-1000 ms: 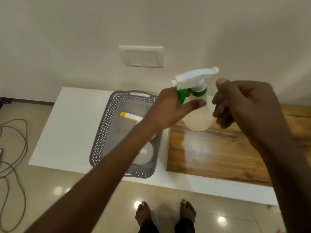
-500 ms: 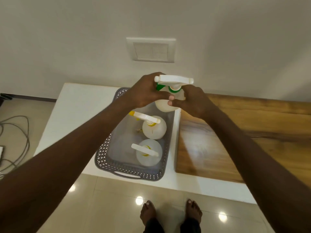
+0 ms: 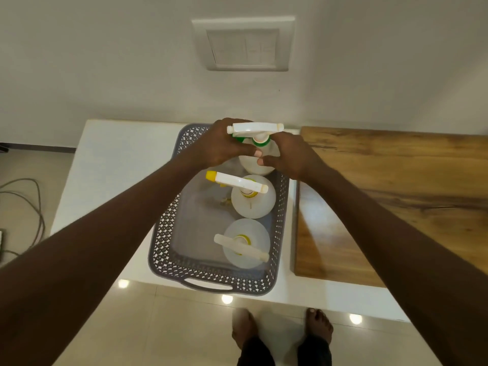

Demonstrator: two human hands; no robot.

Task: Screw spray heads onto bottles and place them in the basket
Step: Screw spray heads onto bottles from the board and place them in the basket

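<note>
A grey perforated basket stands on the white counter. Inside its far end, a white bottle with a green-collared spray head is held upright between both hands. My left hand wraps its left side and my right hand grips its right side. Two more white bottles stand in the basket: one with a yellow-tipped spray head in the middle, and another with a white and yellow head at the near end.
A wooden board lies on the counter right of the basket. A switch plate is on the wall behind. Cables trail on the floor at left. My bare feet stand below the counter edge.
Both hands have carried the green-collared bottle from above the wooden board leftward and down into the far end of the basket. My view has tilted further down.
</note>
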